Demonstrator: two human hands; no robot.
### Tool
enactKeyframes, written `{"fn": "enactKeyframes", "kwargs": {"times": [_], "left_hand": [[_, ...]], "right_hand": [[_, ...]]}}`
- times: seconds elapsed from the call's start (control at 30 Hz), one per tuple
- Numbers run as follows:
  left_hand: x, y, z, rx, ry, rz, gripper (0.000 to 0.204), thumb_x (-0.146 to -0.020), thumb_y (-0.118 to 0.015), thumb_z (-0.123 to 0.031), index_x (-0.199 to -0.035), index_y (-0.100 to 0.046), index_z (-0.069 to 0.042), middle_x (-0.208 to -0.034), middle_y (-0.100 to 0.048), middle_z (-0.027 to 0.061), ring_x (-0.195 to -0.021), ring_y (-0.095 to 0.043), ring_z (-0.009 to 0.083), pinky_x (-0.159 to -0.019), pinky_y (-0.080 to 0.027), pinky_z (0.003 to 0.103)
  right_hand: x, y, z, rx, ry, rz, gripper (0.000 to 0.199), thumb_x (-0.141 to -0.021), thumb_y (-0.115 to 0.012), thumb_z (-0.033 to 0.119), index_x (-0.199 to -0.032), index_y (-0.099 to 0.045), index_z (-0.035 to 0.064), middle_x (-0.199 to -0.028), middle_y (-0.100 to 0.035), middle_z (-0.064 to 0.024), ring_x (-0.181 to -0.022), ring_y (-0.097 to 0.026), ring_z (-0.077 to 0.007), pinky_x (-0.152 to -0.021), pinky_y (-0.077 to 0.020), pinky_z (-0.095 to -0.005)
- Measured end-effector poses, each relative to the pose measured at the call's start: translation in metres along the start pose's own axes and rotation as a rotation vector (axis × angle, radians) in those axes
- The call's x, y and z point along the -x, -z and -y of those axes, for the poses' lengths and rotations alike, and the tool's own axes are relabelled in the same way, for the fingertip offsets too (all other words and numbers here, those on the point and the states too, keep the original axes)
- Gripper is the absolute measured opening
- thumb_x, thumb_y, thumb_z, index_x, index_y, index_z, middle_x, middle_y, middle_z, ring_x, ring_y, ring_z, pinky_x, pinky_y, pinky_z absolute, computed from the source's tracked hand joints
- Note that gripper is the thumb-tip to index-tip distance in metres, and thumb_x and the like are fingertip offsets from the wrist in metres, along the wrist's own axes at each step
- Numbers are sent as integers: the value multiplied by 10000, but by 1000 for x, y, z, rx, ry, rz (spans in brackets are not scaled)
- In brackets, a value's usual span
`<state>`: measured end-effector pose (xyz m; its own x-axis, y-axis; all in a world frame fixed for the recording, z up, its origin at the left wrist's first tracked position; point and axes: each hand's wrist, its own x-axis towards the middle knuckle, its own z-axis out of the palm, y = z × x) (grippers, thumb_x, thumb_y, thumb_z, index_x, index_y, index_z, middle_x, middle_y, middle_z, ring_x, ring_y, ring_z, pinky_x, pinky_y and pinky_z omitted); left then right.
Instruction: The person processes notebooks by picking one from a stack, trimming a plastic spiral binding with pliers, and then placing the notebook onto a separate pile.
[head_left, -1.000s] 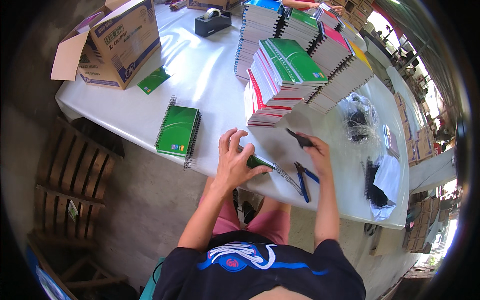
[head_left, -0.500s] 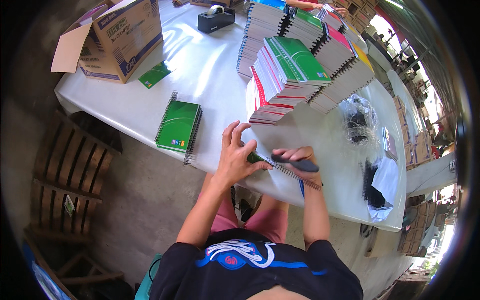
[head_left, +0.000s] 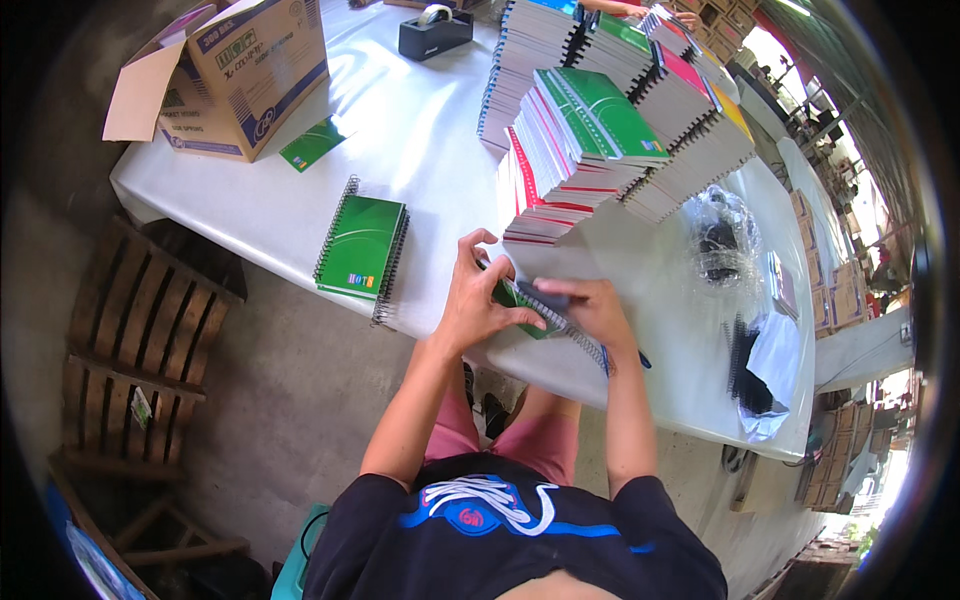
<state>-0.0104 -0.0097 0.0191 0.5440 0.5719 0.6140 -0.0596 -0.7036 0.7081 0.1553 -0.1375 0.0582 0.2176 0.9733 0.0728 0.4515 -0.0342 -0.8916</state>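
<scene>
Two hands meet on a green spiral notebook lying at the near edge of the white table, just in front of the tall leaning stacks of notebooks. The left hand presses on the cover with its fingers spread wide, holding nothing closed inside it, and the right hand is curled around a dark tool with blue handles, probably pliers, at the wire binding. Another green notebook lies well apart to the left, and a cardboard box stands at the far left corner.
</scene>
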Motion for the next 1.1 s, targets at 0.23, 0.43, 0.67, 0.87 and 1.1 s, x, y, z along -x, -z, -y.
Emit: {"fn": "enactKeyframes", "kwargs": {"times": [0.23,0.43,0.67,0.87,1.1], "left_hand": [[8,-10,6,80,53,-41,788,-377,-921,-425,-897,-454,-60,-1115,-335,170,-1079,-374,332,-759,-454,408],[6,-13,8,212,110,-62,911,-314,-929,-430,-944,-374,-76,-1059,-339,133,-1100,-344,310,-858,-389,421],[11,-17,16,228,171,24,994,-368,-946,-376,-1035,-279,-60,-1133,-309,124,-1029,-392,217,-850,-413,332],[13,-19,21,248,131,62,981,-506,-895,-414,-1108,-236,-8,-1112,-277,150,-1045,-340,259,-906,-371,340],[17,-6,19,595,453,72,290,-817,-705,-134,-968,-476,-43,-931,-473,25,-852,-443,93,-753,-372,216]], "right_hand": [[-4,0,-5,11,-26,-131,323,-727,-563,-96,-1002,-696,7,-1014,-675,-195,-986,-646,-247,-892,-488,-313],[0,-14,-1,-445,115,-105,351,-693,-582,-92,-1019,-681,-8,-985,-695,-146,-922,-666,-215,-819,-497,-279],[-19,-8,15,-90,47,-96,332,-732,-576,-58,-1042,-677,2,-958,-696,-125,-885,-646,-167,-818,-482,-276],[-25,-10,22,-56,-50,-43,413,-707,-550,-139,-1044,-692,52,-960,-697,-91,-837,-609,-98,-783,-466,-238],[56,41,-7,708,-198,-534,462,-812,-569,36,-1269,-542,101,-1276,-531,-151,-1182,-502,-313,-981,-392,-427]]}}
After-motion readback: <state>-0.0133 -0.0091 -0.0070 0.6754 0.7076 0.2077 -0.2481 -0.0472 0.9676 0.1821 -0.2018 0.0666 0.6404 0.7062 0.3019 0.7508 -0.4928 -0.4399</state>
